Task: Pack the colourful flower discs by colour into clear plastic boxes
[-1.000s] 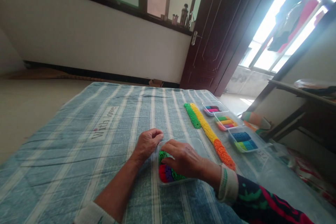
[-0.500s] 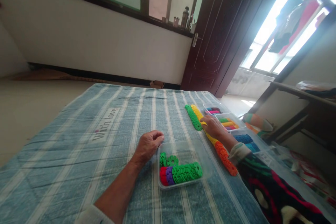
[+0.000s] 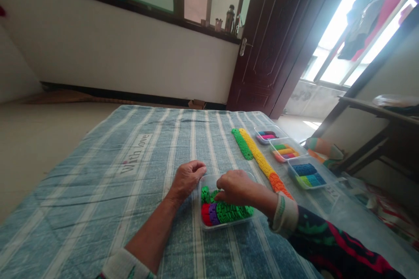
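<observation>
A clear plastic box (image 3: 225, 227) sits on the striped cloth. Inside it lies a row of interlocking plastic discs: red discs (image 3: 205, 215), purple discs (image 3: 213, 213) and a longer stack of green discs (image 3: 234, 212). Loose green discs (image 3: 205, 194) rest behind the row. My left hand (image 3: 187, 179) is closed beside the box's far left corner, fingers curled with nothing visible in them. My right hand (image 3: 238, 187) reaches into the box from the right, its bent fingers down at a loose green disc (image 3: 213, 195); the fingertips partly cover it.
Right of the box lies a long yellow disc row (image 3: 258, 154) ending in orange discs (image 3: 278, 184). A green row (image 3: 242, 144) lies alongside. Three clear boxes with coloured discs stand at the right, including one with blue discs (image 3: 304, 169). A dark door (image 3: 262, 52) stands behind.
My right hand has moved left and nearer, from the yellow row to inside the green-disc box. The yellow and orange row is now uncovered. My left hand has stayed by the box corner.
</observation>
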Demonstrator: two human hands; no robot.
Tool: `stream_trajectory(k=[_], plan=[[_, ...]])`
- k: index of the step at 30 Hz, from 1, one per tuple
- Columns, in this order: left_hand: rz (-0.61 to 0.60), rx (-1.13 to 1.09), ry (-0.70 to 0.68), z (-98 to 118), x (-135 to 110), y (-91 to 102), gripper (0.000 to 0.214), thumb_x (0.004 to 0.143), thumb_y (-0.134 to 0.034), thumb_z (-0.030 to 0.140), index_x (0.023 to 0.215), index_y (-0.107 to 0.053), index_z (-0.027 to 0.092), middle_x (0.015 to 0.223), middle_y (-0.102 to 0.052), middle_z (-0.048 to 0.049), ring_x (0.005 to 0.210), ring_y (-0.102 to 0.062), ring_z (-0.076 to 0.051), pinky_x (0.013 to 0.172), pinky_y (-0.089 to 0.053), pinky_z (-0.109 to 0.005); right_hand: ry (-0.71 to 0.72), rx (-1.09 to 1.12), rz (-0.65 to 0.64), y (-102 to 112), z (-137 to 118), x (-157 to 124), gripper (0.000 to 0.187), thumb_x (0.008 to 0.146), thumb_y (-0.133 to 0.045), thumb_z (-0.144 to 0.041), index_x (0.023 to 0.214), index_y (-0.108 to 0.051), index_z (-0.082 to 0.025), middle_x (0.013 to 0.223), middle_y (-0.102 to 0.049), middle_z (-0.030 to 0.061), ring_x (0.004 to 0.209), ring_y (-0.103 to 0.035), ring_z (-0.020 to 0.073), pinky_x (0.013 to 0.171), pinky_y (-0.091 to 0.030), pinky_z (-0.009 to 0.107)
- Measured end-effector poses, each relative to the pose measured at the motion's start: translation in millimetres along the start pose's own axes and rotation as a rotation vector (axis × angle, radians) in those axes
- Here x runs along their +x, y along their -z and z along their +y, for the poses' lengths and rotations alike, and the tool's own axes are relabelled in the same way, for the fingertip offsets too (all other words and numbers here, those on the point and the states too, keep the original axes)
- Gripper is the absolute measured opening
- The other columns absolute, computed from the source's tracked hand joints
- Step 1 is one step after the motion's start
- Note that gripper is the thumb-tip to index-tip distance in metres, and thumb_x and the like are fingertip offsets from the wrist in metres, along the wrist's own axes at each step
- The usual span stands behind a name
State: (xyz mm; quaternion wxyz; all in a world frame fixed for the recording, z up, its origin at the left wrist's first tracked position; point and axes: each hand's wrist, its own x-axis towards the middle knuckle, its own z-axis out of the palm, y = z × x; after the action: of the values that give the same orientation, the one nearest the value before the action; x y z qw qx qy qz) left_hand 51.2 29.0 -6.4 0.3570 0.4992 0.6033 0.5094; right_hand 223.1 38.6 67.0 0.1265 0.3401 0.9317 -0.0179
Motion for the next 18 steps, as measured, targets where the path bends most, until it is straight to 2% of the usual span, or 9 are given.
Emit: stream_trajectory(k=[6, 10, 18], plan=[[0.010, -0.015, 0.014, 2, -1, 0.6, 0.022, 0.065, -0.064, 0.039, 0.070, -0.067, 0.017, 0.063, -0.066, 0.0006, 0.058, -0.059, -0.016, 0.058, -0.049, -0.027, -0.030, -0.012, -0.049, 2, -7, 7, 0.034, 0.083, -0.063, -0.042, 0.103, -0.071, -0.015, 0.101, -0.073, 0.0158, 0.098, -0.068, 0.0298, 0.076, -0.052, 0.035], [-0.018, -0.020, -0.011, 10, -1, 4.3, 0.023, 0.065, -0.063, 0.040, 0.067, -0.066, 0.018, 0.061, -0.064, 0.0005, 0.060, -0.060, -0.017, 0.059, -0.051, -0.028, -0.028, 0.018, -0.054, 5, -10, 10, 0.034, 0.081, -0.065, -0.041, 0.102, -0.071, -0.016, 0.100, -0.073, 0.0143, 0.097, -0.068, 0.0287, 0.075, -0.052, 0.034], [-0.020, -0.005, 0.078, 9, 7, 10.9, 0.033, 0.059, -0.067, 0.048, 0.074, -0.067, 0.018, 0.071, -0.068, -0.0009, 0.072, -0.063, -0.021, 0.066, -0.055, -0.030, 0.025, 0.122, -0.033, 2, -1, 19, 0.033, 0.081, -0.063, -0.046, 0.098, -0.073, -0.020, 0.098, -0.074, 0.0099, 0.094, -0.068, 0.0272, 0.069, -0.049, 0.032]])
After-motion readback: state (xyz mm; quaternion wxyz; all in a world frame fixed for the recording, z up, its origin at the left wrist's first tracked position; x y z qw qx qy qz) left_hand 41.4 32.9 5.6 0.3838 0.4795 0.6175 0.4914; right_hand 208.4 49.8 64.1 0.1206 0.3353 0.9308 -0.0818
